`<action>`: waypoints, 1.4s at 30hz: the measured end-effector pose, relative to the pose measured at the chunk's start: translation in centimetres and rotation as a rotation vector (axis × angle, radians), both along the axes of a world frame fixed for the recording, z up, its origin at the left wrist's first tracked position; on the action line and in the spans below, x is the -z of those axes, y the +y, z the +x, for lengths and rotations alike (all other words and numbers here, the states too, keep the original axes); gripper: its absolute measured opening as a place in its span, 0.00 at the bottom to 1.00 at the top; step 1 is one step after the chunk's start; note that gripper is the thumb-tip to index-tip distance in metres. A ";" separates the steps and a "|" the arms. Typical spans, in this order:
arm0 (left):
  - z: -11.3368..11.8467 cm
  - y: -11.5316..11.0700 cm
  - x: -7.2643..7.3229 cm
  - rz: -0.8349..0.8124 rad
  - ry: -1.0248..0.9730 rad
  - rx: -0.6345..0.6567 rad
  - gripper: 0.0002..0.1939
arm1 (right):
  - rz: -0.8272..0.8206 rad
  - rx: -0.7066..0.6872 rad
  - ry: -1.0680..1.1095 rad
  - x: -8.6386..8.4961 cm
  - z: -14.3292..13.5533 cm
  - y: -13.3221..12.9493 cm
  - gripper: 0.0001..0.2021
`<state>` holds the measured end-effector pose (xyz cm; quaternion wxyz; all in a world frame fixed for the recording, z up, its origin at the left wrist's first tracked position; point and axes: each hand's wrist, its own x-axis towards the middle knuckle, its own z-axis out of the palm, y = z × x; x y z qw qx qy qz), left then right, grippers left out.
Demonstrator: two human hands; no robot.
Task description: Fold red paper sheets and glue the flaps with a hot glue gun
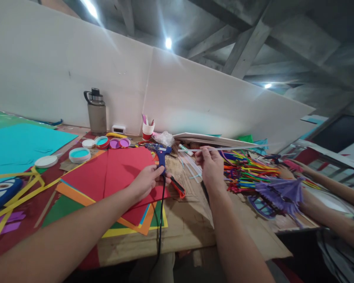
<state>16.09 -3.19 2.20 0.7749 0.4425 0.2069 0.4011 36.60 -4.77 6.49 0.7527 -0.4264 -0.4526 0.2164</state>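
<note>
My left hand (147, 181) is closed around the handle of a blue glue gun (161, 154), whose black cord hangs down over the table edge. To the right, my right hand (210, 165) pinches a long translucent glue stick (233, 148), held almost level with one end pointing toward the back of the gun. Stick and gun are apart. Beneath my left hand lie red sheets (115, 173) on top of orange, green and yellow ones. An orange-and-black cutter (177, 188) rests just right of the gun. More clear sticks (191, 167) lie between my hands.
Colourful pipe cleaners (247, 171) spread at right, beside a purple fan-like piece (280, 192) near another person's arms (327, 208). A bottle (96, 112), a cup of pens (148, 130) and small open tubs (79, 155) stand behind. Blue sheets (23, 145) lie at left.
</note>
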 end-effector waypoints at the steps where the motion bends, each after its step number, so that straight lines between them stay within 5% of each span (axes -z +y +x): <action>1: 0.0 0.0 0.0 -0.001 -0.010 0.005 0.13 | 0.002 -0.010 -0.010 0.2 -0.3 0.1 0.10; 35: -0.1 -0.3 -0.2 -0.034 -0.072 0.091 0.10 | 0.061 0.034 -0.106 0.9 -2.0 -0.3 0.10; 42: 0.0 -0.3 0.0 0.038 -0.054 0.087 0.14 | -0.037 0.004 0.058 1.0 -2.4 0.1 0.14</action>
